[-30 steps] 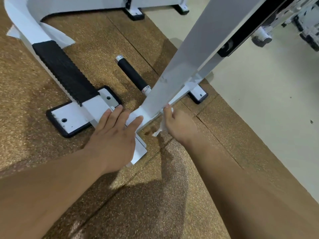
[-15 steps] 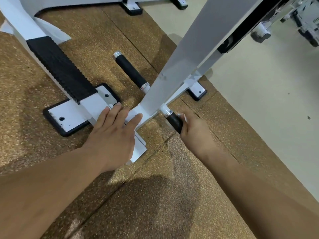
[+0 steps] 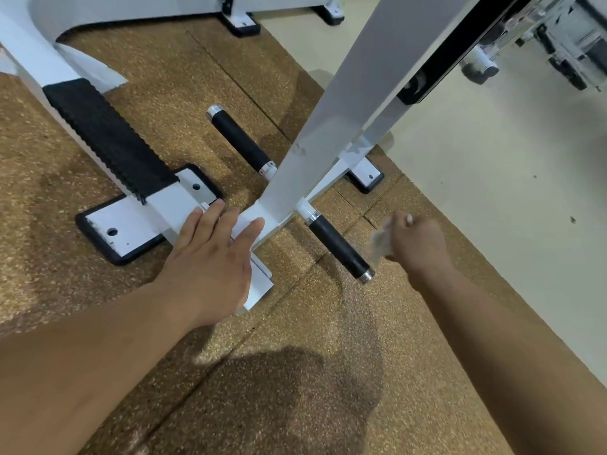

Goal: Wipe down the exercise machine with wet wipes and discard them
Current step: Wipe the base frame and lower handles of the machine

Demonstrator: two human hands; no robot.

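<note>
Left hand (image 3: 210,257): flat and open on the white base (image 3: 259,284), beside the post (image 3: 328,126).
Right hand (image 3: 417,241): closed around a wet wipe (image 3: 379,244), just past the black grip (image 3: 338,246).

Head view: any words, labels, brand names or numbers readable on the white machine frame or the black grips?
None can be read.
Small red mark on the white collar of the far black foam-grip handle: too small and blurred to read.
White steel upright post, ribbed black rubber step pad, near black foam-grip handle: no text visible.
</note>
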